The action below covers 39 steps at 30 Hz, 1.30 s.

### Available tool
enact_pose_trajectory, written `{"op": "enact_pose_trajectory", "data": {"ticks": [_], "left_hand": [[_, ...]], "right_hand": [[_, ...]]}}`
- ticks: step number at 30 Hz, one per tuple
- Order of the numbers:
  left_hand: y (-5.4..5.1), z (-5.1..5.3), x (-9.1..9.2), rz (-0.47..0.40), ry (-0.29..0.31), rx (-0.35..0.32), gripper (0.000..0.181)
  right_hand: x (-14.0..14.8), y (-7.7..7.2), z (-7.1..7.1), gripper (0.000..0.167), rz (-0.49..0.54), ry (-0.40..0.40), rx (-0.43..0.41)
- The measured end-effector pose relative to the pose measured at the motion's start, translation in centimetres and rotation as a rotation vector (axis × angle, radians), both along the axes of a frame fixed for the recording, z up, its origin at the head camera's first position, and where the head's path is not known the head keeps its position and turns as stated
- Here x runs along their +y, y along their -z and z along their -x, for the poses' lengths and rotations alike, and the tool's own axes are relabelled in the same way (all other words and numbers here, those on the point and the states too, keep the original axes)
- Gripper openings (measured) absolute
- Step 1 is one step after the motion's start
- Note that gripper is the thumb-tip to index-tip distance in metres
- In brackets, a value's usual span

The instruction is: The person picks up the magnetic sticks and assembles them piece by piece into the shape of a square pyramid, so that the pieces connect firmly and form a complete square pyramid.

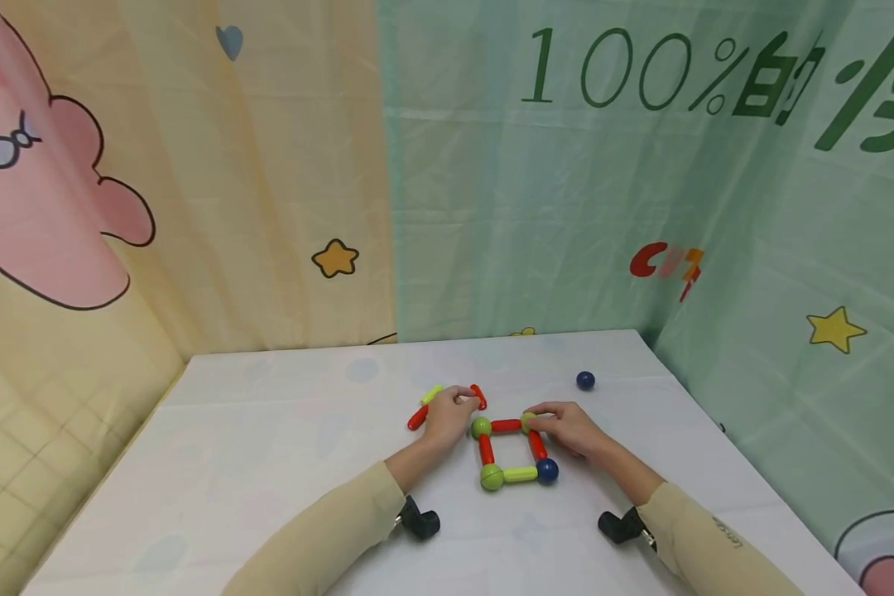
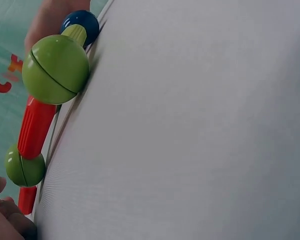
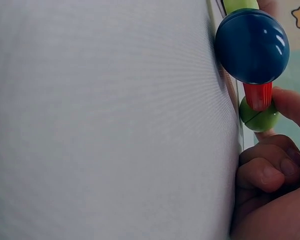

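On the table a square of magnetic-looking building rods and balls lies flat. Its corners are a green ball (image 1: pixel 481 427) at back left, a second green ball (image 1: pixel 528 422) at back right, another green ball (image 2: pixel 56 69) at front left and a blue ball (image 3: pixel 252 46) at front right. Red rods (image 1: pixel 507 425) form three sides, a yellow-green rod (image 1: pixel 521 474) the front one. My right hand (image 1: pixel 572 429) pinches the back-right green ball between thumb and finger. Just left of the square, my left hand (image 1: pixel 449 418) holds a loose red rod (image 1: pixel 479 396) at its fingertips.
Partly behind the left hand lie another red rod (image 1: pixel 417 417) and a yellow-green rod (image 1: pixel 431 395). A loose blue ball (image 1: pixel 585 381) rests toward the back right of the white-covered table (image 1: pixel 268 463). Printed curtains (image 1: pixel 492 207) hang behind the table.
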<state>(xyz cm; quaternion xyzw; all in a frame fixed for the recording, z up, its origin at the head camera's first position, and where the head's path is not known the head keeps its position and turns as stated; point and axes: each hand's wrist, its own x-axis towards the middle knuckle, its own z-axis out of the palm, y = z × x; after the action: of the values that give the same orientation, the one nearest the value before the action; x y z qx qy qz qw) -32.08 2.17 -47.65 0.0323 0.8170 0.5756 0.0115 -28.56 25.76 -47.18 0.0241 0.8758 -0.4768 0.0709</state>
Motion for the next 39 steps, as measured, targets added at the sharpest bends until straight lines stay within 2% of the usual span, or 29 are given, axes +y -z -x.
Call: {"op": "enact_pose_trajectory", "data": {"ticks": [7, 17, 21, 29, 39], "left_hand": [[0.0, 0.9, 0.8, 0.017, -0.058, -0.013, 0.031], [0.0, 1.3, 1.6, 0.139, -0.1, 0.033, 0.042], [-0.1, 1.2, 1.8, 0.189, -0.102, 0.04, 0.039], [-0.5, 0.9, 2.0, 0.195, -0.084, -0.01, 0.022], [-0.6, 1.2, 2.3, 0.229, -0.097, -0.022, 0.019]], "right_hand": [[0.0, -0.1, 0.0, 0.041, -0.017, 0.005, 0.0], [0.0, 0.0, 0.1, 0.04, -0.011, 0.016, -0.006], [0.0, 0.0, 0.0, 0.04, -0.015, 0.018, -0.007], [-0.1, -0.1, -0.1, 0.04, -0.016, 0.025, -0.009], [-0.1, -0.2, -0.2, 0.04, -0.001, 0.023, -0.011]]}}
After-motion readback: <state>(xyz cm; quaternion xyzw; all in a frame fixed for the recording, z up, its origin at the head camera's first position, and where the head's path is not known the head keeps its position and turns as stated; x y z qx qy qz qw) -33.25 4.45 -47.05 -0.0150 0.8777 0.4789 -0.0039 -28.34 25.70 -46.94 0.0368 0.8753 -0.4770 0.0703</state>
